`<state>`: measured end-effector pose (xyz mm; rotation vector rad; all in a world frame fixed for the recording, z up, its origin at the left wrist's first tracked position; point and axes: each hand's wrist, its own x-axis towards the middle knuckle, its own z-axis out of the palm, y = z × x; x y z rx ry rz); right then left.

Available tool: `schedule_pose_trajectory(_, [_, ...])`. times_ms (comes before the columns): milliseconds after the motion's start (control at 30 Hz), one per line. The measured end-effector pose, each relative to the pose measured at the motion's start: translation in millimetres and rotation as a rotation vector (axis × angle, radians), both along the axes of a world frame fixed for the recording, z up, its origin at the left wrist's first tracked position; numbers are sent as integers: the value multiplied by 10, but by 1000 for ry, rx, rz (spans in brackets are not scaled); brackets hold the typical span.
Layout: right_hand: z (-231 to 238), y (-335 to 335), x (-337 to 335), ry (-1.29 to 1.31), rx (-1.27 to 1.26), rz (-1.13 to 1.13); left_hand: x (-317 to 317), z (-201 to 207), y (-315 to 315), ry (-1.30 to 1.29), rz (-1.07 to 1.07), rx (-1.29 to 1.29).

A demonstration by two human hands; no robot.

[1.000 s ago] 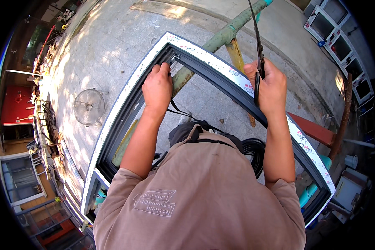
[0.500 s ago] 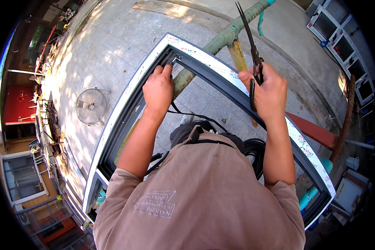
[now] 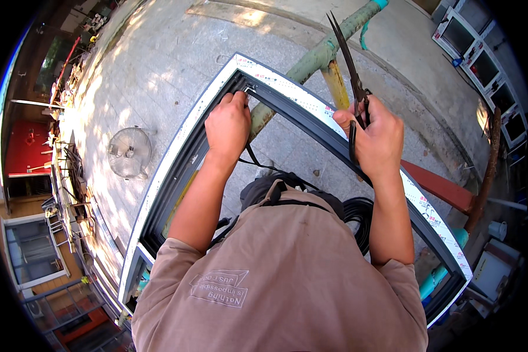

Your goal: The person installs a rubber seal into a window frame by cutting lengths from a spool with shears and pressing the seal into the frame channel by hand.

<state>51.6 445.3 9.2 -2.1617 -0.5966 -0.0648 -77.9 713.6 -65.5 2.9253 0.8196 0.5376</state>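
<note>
A large window frame [image 3: 302,91], dark grey inside with white printed film on its faces, lies in front of me around my waist. My left hand [image 3: 227,126] is closed at the inner groove by its far corner, fingertips pressed down into the profile and partly hidden. From under that hand a thin black rubber strip [image 3: 276,169] trails across the opening towards my right side. My right hand [image 3: 376,132] holds long dark scissors [image 3: 349,61] by the handles above the frame's right side. Their blades point up and away, slightly apart.
Beneath the frame runs a green pipe [image 3: 311,61] with a yellow leg [image 3: 335,85]. A coil of black strip [image 3: 358,214] hangs at my right. A fan [image 3: 129,152] stands on the paving to the left; a red-brown beam [image 3: 440,186] lies right.
My left hand has shifted slightly right and nearer along the corner. The scissors remain in my right hand, tilted a little further left. The frame's far corner appears slightly lower.
</note>
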Motion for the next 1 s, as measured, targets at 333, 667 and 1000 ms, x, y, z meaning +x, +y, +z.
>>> schedule_pose_trajectory(333, [-64,11,8,28,-1,2,-99,137,-49,38,12,-96])
schedule_pose_trajectory(667, [-156,20,39,52,-8,-29,-106,-45,-12,-80,4,-72])
schedule_pose_trajectory(1000, [-64,79,-18,-115,-185,-3,-6,-159,-22,-99,65,7])
